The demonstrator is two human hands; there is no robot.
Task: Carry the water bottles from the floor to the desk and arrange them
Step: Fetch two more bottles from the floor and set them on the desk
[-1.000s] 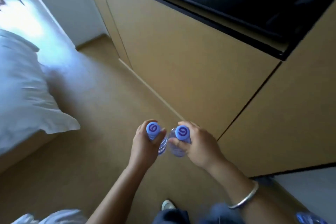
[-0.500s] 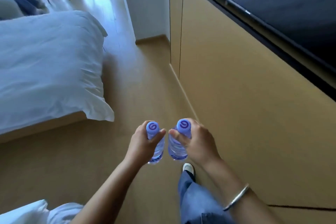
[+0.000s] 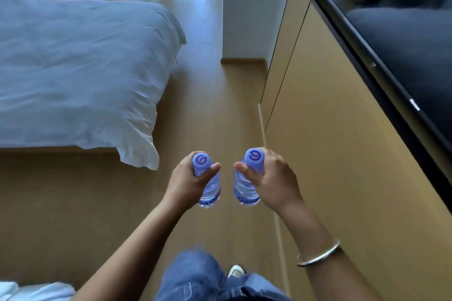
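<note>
Gripping one water bottle (image 3: pixel 208 188) just under its cap, the left hand (image 3: pixel 189 184) is wrapping it firmly above the floor (image 3: pixel 73 203). Beside it, the right hand (image 3: pixel 274 183) is clasping the second bottle (image 3: pixel 245 189) likewise; keeping both upright and apart should be helping while no counter is showing.

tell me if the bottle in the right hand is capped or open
Capped. A purple cap with a swirl mark sits on top of the bottle, which the right hand holds upright by the neck.
</note>
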